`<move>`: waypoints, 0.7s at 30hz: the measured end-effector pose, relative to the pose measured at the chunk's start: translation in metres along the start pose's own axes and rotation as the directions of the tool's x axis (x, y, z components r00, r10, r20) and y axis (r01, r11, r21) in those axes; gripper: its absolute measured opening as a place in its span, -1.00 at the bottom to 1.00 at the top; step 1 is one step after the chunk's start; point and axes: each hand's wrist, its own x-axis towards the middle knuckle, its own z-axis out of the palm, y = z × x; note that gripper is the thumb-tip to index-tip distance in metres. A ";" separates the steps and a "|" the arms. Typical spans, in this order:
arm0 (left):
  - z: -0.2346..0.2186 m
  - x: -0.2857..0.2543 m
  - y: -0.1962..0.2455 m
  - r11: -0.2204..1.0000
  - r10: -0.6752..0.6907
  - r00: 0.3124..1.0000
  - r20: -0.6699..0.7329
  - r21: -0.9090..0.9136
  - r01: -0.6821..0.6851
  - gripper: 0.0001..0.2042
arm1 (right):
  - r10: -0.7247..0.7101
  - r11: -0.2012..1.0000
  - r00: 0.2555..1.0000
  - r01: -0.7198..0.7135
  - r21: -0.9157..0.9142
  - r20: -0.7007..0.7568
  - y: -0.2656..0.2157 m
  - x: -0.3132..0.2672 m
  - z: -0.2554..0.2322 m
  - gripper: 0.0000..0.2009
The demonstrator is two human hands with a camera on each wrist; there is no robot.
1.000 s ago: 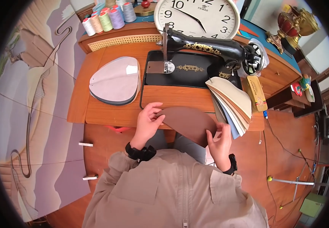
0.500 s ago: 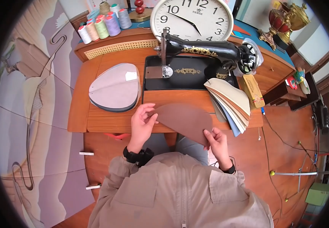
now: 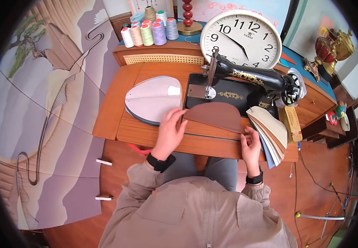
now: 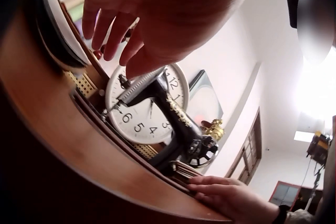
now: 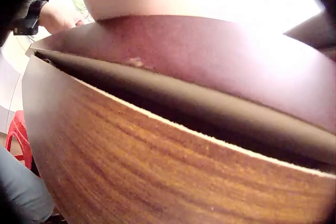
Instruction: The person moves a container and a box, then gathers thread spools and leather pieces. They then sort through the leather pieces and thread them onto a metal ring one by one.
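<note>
A flat brown half-round piece (image 3: 215, 116), leather-like, lies on the wooden table in front of the black sewing machine (image 3: 249, 76). At its left corner is my left hand (image 3: 170, 132), fingers extended and relaxed; the left wrist view shows them loosely spread with nothing in them. My right hand (image 3: 250, 146) rests by the piece's right corner at the table's front edge, fingers softly bent and not gripping. Left of the left hand sits a stack of rounded pale lilac pieces (image 3: 154, 99). Close to the right hand, several coloured pieces (image 3: 268, 132) are fanned out.
Thread spools (image 3: 159, 34) and a large round clock (image 3: 241, 39) stand on the raised back ledge. A yellow tin (image 3: 292, 124) is beside the fanned pieces. A painted folding screen (image 3: 59, 124) rises on the left. Cables run over the floor at right.
The brown piece was held up in both hands before the table edge; it has moved forward and now lies on the table. Both hands have loosened from it. The head view has shifted.
</note>
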 end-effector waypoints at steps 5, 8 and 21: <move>-0.032 -0.006 -0.033 0.918 -0.025 1.000 -0.003 0.395 0.024 -0.60 | -0.058 0.998 0.998 0.058 -0.032 0.003 -0.011 -0.004 0.002 -0.81; -0.042 -0.004 -0.040 0.955 -0.062 0.996 0.065 0.295 0.041 -0.67 | -0.076 0.996 0.997 0.076 -0.048 0.010 -0.009 -0.004 0.003 -0.81; -0.055 0.002 -0.035 0.987 0.015 1.000 0.019 0.160 -0.018 -0.87 | -0.114 0.992 0.993 0.114 -0.046 0.000 -0.007 -0.004 0.002 -0.82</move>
